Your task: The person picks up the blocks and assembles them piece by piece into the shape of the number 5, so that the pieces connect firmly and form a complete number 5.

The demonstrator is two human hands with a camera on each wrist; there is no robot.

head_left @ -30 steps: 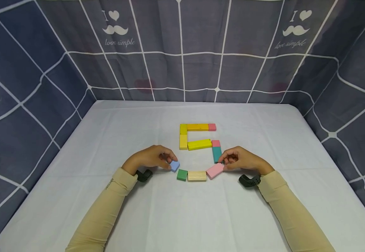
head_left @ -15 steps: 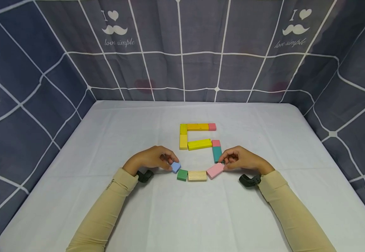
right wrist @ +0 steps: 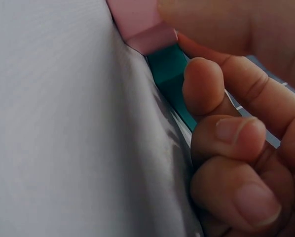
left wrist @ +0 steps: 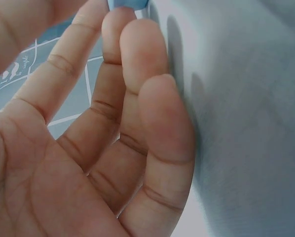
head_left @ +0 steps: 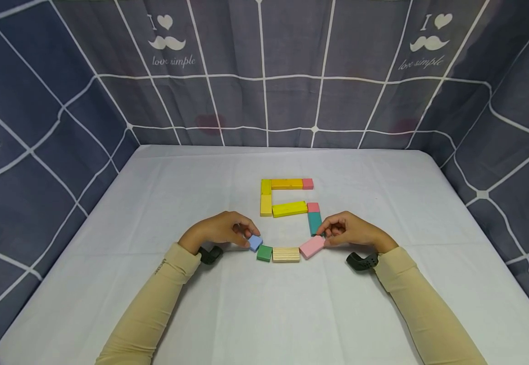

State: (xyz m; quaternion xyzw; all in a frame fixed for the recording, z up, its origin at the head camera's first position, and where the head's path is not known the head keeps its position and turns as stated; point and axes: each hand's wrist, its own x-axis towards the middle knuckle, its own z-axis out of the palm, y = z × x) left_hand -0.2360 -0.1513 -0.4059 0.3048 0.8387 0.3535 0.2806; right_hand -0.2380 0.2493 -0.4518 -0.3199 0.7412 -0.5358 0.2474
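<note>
My left hand [head_left: 225, 228] pinches a small blue block [head_left: 255, 243] between thumb and fingers, close against the upper left of a green block [head_left: 264, 253]. In the left wrist view only an edge of the blue block [left wrist: 128, 4] shows at the top. On the other side, my right hand [head_left: 348, 229] holds a pink block [head_left: 312, 247] by its right end, thumb on its side. Just above that lies a teal block [head_left: 314, 223], right at the right hand's fingertips. Between the green and pink blocks sits a ridged light wooden block [head_left: 286, 255].
Farther back, yellow blocks [head_left: 289, 209] and a small pink-red block [head_left: 307, 184] continue the row in a shape like a 5 or S. A white cloth [head_left: 191, 177] covers the table. Dark checked curtains [head_left: 291, 101] stand behind and at both sides.
My left hand has slid the blue block slightly right and down, nearer the green block. The right hand and the pink block have stayed in place.
</note>
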